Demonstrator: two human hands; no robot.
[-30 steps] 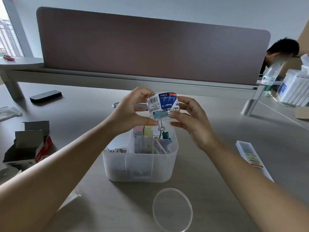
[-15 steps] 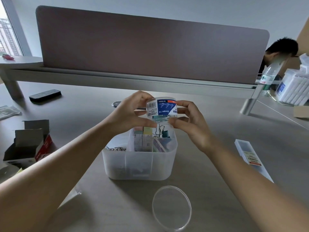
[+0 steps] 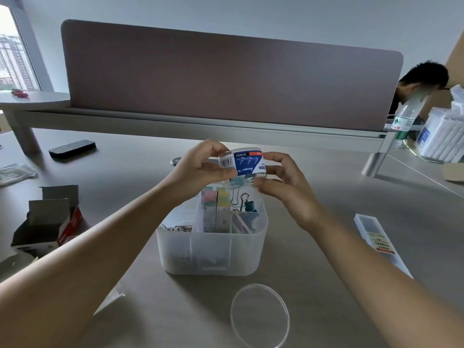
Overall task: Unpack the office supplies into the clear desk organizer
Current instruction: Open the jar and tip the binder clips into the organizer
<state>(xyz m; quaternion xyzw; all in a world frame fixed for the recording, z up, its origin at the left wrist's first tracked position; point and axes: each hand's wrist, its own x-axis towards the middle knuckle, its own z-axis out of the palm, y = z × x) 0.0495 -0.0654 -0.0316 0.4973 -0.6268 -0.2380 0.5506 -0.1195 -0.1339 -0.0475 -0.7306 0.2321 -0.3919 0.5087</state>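
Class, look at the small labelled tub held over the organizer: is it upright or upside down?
Upside down. The tub's label print reads inverted, its mouth faces down over the organizer, and its lid lies apart on the desk.

Black phone [image 3: 72, 148], water bottle [image 3: 403, 121]

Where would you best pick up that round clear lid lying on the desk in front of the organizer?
At its rim. The clear lid lies flat on the desk, thin and wide, so fingers likely do best coming from above, pinching opposite edges. The near side is open; the organizer stands beyond its far side.
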